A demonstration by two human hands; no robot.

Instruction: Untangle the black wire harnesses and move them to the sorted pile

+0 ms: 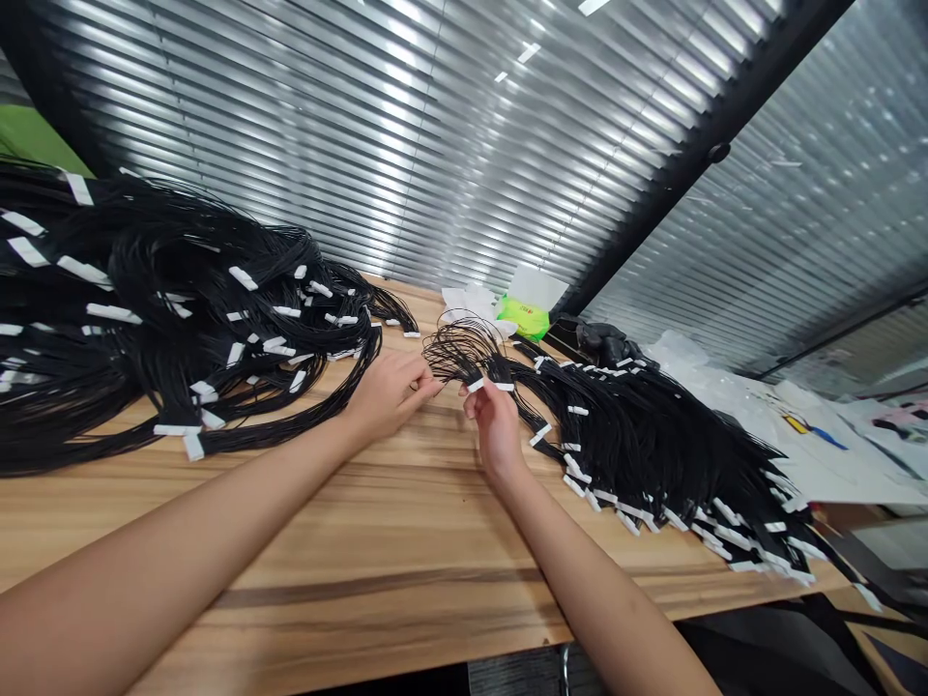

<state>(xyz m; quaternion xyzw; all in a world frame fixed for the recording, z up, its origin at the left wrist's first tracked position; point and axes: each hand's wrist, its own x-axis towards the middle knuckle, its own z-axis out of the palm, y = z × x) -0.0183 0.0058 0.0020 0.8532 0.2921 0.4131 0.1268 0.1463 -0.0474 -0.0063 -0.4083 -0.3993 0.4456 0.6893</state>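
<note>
Both my arms stretch forward, hands near each other but apart. My left hand (391, 391) pinches thin strands of a black wire bundle (462, 346); my right hand (499, 425) clasps it near its white connectors (503, 387). It arches loosely above the wooden table (406, 522), between two larger wire heaps (638, 425).

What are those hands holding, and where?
Thin black wires: the right hand holds them at their white connectors; the left hand seems to pinch some strands.
</note>
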